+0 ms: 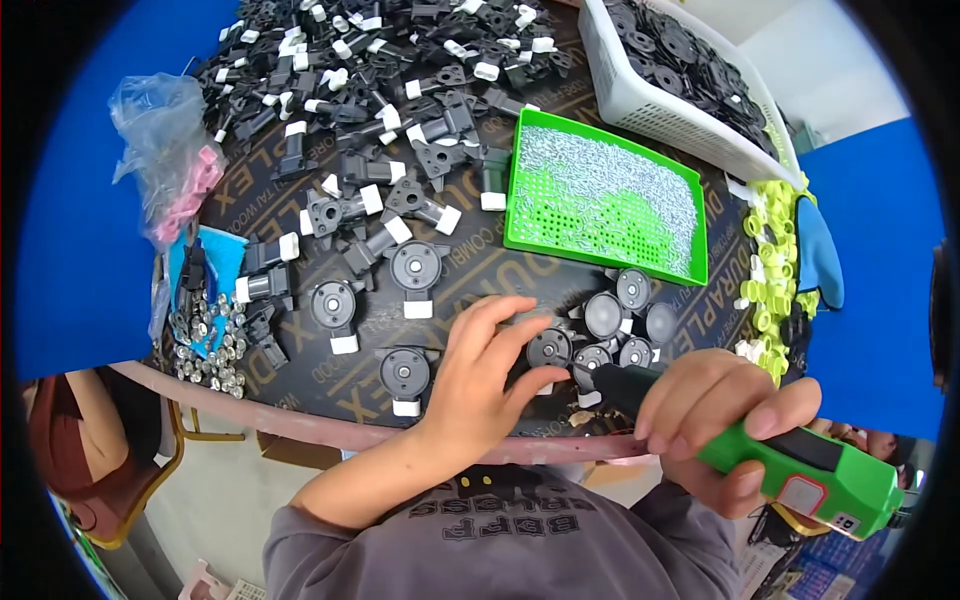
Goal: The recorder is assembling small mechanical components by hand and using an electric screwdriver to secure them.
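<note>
My right hand (725, 420) is wrapped round a green and black electric screwdriver (840, 480). Its dark nose points left, and the thin bit ends close to a round black plastic part (548, 346). Thumb and fingers of my left hand (485, 365) curve about the edge of that part, holding it on the table. Just right of it sits a cluster of similar round black parts (604, 315), some with a smooth disc facing up. Left of my left hand lie three more round parts, one being a black part with a white tab (405, 374).
A green tray (606, 262) of small silvery screws stands beyond my hands. Behind it is a white basket (640, 120) of black parts. A heap of black parts with white ends (390, 120) covers the far left. Yellow-green clips (768, 260) lie right, small metal pieces (215, 345) left.
</note>
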The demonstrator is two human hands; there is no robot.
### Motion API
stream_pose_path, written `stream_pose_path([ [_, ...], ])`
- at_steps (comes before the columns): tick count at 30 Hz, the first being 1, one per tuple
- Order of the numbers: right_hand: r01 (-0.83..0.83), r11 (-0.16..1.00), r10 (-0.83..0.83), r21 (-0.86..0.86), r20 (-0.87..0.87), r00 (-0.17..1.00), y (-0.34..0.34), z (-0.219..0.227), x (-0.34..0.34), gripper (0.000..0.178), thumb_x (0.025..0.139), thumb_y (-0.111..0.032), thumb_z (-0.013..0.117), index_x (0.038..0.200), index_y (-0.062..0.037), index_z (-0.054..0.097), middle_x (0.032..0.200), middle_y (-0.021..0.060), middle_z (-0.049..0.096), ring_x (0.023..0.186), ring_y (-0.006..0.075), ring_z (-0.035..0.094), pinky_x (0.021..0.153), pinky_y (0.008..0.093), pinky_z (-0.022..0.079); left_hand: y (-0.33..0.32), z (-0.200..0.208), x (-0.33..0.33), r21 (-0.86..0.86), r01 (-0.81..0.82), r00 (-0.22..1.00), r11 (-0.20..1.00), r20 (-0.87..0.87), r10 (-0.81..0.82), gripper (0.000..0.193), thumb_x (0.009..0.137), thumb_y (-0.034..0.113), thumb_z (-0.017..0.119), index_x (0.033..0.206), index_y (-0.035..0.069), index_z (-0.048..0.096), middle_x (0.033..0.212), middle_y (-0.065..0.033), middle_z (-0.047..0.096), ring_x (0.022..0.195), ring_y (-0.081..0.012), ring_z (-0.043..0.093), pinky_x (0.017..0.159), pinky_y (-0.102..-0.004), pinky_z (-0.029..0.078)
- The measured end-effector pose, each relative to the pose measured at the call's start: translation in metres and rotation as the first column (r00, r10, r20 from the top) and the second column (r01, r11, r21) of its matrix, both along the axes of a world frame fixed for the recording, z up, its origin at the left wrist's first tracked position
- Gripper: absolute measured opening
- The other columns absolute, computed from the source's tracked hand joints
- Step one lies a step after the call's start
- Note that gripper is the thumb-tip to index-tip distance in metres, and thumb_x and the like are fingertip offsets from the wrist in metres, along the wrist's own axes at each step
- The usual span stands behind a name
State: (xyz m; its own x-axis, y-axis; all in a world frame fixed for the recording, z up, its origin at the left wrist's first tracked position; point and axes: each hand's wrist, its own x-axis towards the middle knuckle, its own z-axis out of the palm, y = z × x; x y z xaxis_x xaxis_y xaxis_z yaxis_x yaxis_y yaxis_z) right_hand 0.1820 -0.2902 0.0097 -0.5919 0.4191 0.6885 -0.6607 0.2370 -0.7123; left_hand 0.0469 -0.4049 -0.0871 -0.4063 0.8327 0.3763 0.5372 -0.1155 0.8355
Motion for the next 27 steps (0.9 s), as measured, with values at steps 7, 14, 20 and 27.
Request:
stream_pose_path([
  [7, -0.006, 1.0, 0.007, -0.012, 0.011, 1.0, -0.0015, -0.0047, 0.0025, 0.034, 0.091, -0.017, 0.065, 0.111, -0.004, 0.041, 0.074, 0.0131, 0.058, 0.054, 0.0233, 0.057, 0.048, 0.0379, 0.052, 0.0007, -0.0017, 0.0021, -0.003, 0.023, 1.0, 1.0, 0.002, -0.023, 0.026, 0.07, 0.006, 0.079, 0.094, 0.005, 0.068, 0.117, -0.0093, 0.058, 0.112, -0.0329, 0.054, 0.088, -0.04, 0.047],
  [14, -0.047, 0.999, 0.047, 0.016, -0.001, 0.999, 0.003, -0.0029, 0.0067, 0.032, 0.092, -0.017, 0.064, 0.109, -0.0041, 0.04, 0.075, 0.0143, 0.058, 0.056, 0.0253, 0.058, 0.05, 0.0388, 0.053, 0.0027, 0.0015, 0.0037, 0.011, -0.002, 0.998, 1.0, -0.059, 0.002, 0.023, 0.066, 0.0, 0.078, 0.086, 0.008, 0.071, 0.111, -0.0072, 0.064, 0.107, -0.0293, 0.059, 0.084, -0.0372, 0.049],
  [20, -0.005, 0.995, 0.006, 0.098, -0.012, 1.0, 0.0071, -0.0066, 0.0003, 0.035, 0.092, -0.023, 0.061, 0.111, -0.0062, 0.037, 0.068, 0.0066, 0.052, 0.052, 0.0177, 0.055, 0.046, 0.0296, 0.053, 0.0028, 0.0015, 0.0024, 0.038, 0.027, 0.998, 0.999, -0.059, -0.024, 0.021, 0.07, 0.002, 0.078, 0.088, 0.005, 0.068, 0.11, -0.0075, 0.062, 0.105, -0.0313, 0.059, 0.085, -0.0392, 0.05],
  [27, 0.042, 0.997, -0.045, 0.072, 0.028, 0.999, -0.0008, -0.0047, 0.0019, 0.035, 0.093, -0.025, 0.061, 0.111, -0.0067, 0.037, 0.068, 0.0071, 0.053, 0.052, 0.0172, 0.055, 0.046, 0.0305, 0.053, 0.0025, 0.0001, 0.0029, 0.018, 0.055, 0.997, 0.998, -0.061, -0.054, 0.03, 0.071, 0.004, 0.079, 0.098, 0.004, 0.067, 0.11, -0.0084, 0.061, 0.105, -0.0318, 0.058, 0.087, -0.0395, 0.048],
])
